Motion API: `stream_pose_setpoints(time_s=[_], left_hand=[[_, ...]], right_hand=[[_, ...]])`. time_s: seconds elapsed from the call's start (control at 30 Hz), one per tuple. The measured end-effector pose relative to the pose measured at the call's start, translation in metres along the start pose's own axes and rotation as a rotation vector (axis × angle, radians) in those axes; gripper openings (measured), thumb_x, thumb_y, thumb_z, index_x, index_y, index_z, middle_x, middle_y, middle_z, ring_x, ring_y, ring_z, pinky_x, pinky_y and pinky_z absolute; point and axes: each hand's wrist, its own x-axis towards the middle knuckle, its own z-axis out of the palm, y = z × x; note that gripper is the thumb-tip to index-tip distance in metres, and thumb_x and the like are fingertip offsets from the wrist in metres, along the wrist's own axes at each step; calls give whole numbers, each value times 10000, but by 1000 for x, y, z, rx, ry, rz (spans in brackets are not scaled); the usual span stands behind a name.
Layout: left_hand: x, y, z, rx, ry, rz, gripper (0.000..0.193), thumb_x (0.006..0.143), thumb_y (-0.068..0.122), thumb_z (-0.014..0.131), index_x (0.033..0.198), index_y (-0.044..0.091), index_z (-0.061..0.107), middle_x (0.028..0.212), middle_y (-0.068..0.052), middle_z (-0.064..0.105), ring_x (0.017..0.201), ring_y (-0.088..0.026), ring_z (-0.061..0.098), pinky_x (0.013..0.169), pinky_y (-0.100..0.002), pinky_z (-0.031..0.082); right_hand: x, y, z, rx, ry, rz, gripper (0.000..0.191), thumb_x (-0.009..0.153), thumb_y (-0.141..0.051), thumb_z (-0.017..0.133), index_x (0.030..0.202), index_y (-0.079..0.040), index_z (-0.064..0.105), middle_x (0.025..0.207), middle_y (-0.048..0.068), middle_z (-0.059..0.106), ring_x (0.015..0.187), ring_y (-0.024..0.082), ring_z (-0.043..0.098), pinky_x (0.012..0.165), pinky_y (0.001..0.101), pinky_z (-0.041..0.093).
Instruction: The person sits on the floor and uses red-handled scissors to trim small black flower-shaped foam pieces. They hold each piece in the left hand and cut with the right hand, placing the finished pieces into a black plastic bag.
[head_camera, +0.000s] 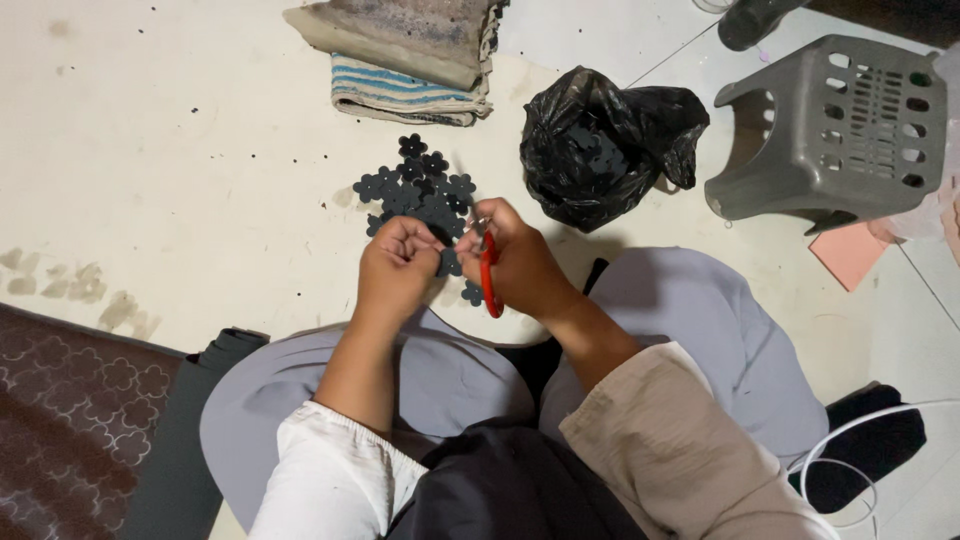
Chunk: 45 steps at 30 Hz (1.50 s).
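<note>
Both hands are closed at lap height, the left hand (397, 262) pinching a dark flower-shaped cutout (450, 262) steady and the right hand (515, 262) gripping red-handled scissors (489, 285), directly above the pile of finished cutouts (415, 190) and near the black plastic bag (600, 140).

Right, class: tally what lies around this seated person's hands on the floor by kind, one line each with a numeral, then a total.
Black plastic bag: 1
Grey plastic stool lying on its side: 1
Red-handled scissors: 1
Connected sheet of dark flower-shaped cutouts: 1
Folded striped cloth: 1
Pink flat square piece: 1
Total: 6
</note>
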Motion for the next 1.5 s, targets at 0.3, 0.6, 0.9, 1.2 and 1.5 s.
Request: stream_pose_setpoints(time_s=[0.3, 0.6, 0.9, 1.2, 1.5], left_hand=[[-7, 14, 10, -102, -85, -86, 226, 913, -79, 636, 1112, -8, 557, 817, -62, 673, 572, -47, 547, 478, -201, 388], [-10, 30, 16, -62, -63, -149, 396, 860, -70, 650, 1222, 13, 513, 858, -67, 704, 606, -43, 587, 505, -189, 424], [-6, 18, 13, -136, -8, -139, 388, 868, -92, 635, 1219, 10, 504, 862, -90, 685, 691, -92, 649, 609, -203, 507], [-4, 12, 12, -125, -33, -29, 411, 880, -28, 694, 1251, -7, 517, 913, -70, 683, 768, -86, 641, 671, -214, 520], [2, 19, 15, -216, 9, -121, 314, 956, 71, 652, 1249, 17, 551, 934, -31, 677, 747, -65, 649, 680, -212, 565]], right_hand=[[6, 12, -9, 35, 26, -88, 450, 876, 7, 757, 1207, -74, 463, 959, 52, 698, 876, 85, 669, 773, 240, 562], [9, 16, -10, 116, 22, -114, 433, 917, 17, 744, 1213, -78, 444, 928, 47, 695, 869, 90, 680, 796, 238, 560], [9, 18, -3, 114, 109, -171, 439, 908, 20, 749, 1197, -72, 432, 965, 80, 689, 886, 98, 675, 783, 248, 562], [11, 10, -7, 153, 152, -84, 440, 908, -15, 754, 1179, -72, 412, 937, 96, 695, 764, 92, 655, 631, 232, 541], [14, 5, -8, 143, 179, -28, 433, 891, -12, 748, 1155, -82, 412, 895, 75, 683, 707, 90, 641, 588, 241, 531]])
